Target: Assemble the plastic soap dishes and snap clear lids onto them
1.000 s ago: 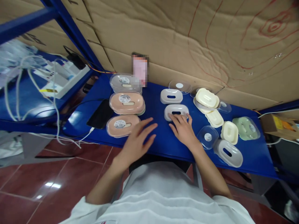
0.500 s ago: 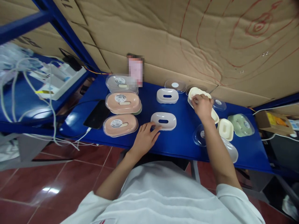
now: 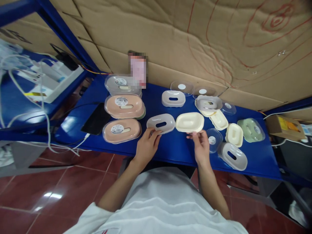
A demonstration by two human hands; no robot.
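My left hand (image 3: 145, 145) grips the near edge of a light grey slotted soap dish base (image 3: 170, 121), tilted slightly above the blue tabletop. Between the thumb and fingers of my right hand (image 3: 201, 147) is a cream soap dish tray (image 3: 196, 122), its hollow facing up, just right of the grey base. A second grey base (image 3: 166, 98) rests behind. Another grey base (image 3: 219, 102) tops cream pieces at the back right. Two more cream trays, a tilted one (image 3: 222, 122) and a near one (image 3: 238, 141), lie farther right, beside a grey base (image 3: 224, 152).
Lidded soap dishes, two pink (image 3: 135, 103) (image 3: 133, 127) and one grey (image 3: 111, 85), stand left, near a black phone (image 3: 94, 121) on a cable. Clear lids (image 3: 215, 150) lie around the right side, by a green lidded dish (image 3: 246, 130). Cardboard (image 3: 168, 39) walls the back.
My right hand has come from the back-right stack toward me, bringing a cream tray. The grey base in my left hand has shifted left and tilted up.
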